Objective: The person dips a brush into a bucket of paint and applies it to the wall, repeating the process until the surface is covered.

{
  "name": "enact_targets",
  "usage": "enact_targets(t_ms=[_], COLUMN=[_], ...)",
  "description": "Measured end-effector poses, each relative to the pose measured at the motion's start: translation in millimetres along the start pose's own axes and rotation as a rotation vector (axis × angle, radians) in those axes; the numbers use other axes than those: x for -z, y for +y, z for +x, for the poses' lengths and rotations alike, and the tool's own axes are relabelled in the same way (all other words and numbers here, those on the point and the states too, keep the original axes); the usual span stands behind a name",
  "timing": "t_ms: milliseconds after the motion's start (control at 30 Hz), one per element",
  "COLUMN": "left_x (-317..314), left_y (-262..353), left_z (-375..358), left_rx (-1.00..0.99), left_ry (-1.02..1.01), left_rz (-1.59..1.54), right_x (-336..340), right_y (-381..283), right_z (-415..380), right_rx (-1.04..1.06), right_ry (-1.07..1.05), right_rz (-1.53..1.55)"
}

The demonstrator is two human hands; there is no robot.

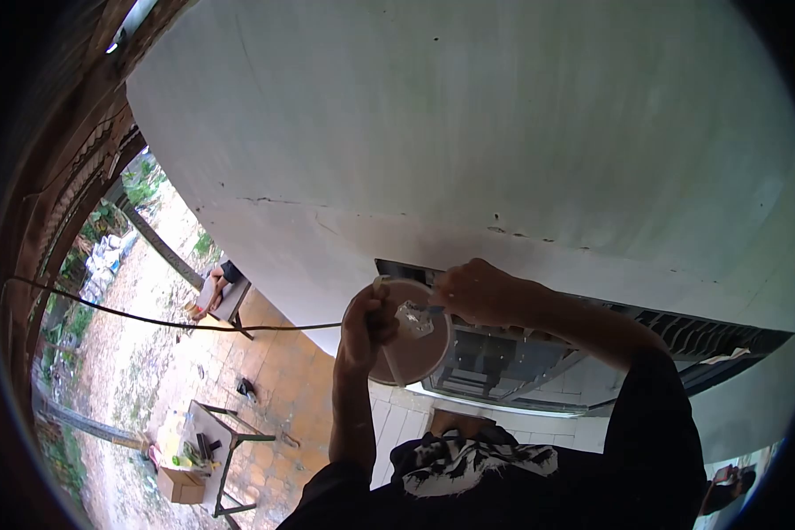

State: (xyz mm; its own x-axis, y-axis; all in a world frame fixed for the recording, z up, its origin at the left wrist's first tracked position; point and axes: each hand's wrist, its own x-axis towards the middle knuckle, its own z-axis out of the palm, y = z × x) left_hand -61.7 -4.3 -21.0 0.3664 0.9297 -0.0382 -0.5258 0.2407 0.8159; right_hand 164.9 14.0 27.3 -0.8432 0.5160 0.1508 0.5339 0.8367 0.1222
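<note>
A round shallow tub with a brownish inside and a pale rim faces me in front of the wall. White, paste-like stuff sticks to its inside. My left hand is closed on the tub's left side, and a small pale piece pokes up above its fingers. At the tub's upper right rim, my right hand is closed; a greyish edge shows by its fingers, but what it holds is mostly hidden. Both forearms are raised before me.
A pale wall with small holes and cracks rises ahead, above a dark-framed window. A dark cable runs leftward from near my left hand. Lower left stands a table with a cardboard box. Another person sits on a bench.
</note>
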Motion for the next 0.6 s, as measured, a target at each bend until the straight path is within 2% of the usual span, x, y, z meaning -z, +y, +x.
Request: enact_targets(t_ms=[67, 133, 267, 333, 367, 400, 433, 467, 533, 567, 600], left_x=[-7.2, -12.3, -22.0, -23.3, -24.1, -24.7, -24.7, -16.2, -7.3, -5.2, -5.7], left_y=[4.4, 4.7, 2.0, 1.4, 1.4, 1.0, 0.2, -1.3, -7.7, -9.4, -10.2], left_z=[3.1, 7.3, 10.3, 10.6, 10.2, 9.4, 8.4, 10.2, 12.6, 11.2, 9.0], left_rx=[-0.011, -0.016, -0.058, -0.027, -0.037, -0.004, 0.029, 0.001, 0.0, 0.009, 0.001], left_ry=[0.013, 0.036, 0.014, 0.075, 0.077, 0.106, 0.134, 0.01, 0.0, -0.008, -0.006], left_rz=[0.028, 0.069, 0.078, 0.067, 0.067, 0.049, 0.03, 0.038, 0.04, 0.044, 0.042], right_x=[-3.3, -6.6, -52.8, -102.6, -121.1, -137.6, -138.2, -138.8, -132.7, -122.6, -110.9], right_y=[-4.1, -13.1, -15.4, -11.2, -11.6, -13.0, -17.5, -21.6, -29.9, -29.8, -26.5], right_z=[17.0, 34.5, 51.7, 55.9, 58.3, 60.2, 61.4, 62.0, 63.3, 57.7, 46.2], right_rx=[0.045, -0.054, -0.043, 0.007, 0.015, -0.016, -0.046, -0.038, 0.006, 0.015, 0.062], right_ry=[-0.006, -0.19, -0.231, -0.033, -0.03, 0.112, 0.253, 0.253, 0.597, 0.596, 0.242], right_rz=[-0.048, -0.086, -0.076, -0.049, -0.056, 0.024, 0.105, 0.098, 0.339, 0.336, 0.138])
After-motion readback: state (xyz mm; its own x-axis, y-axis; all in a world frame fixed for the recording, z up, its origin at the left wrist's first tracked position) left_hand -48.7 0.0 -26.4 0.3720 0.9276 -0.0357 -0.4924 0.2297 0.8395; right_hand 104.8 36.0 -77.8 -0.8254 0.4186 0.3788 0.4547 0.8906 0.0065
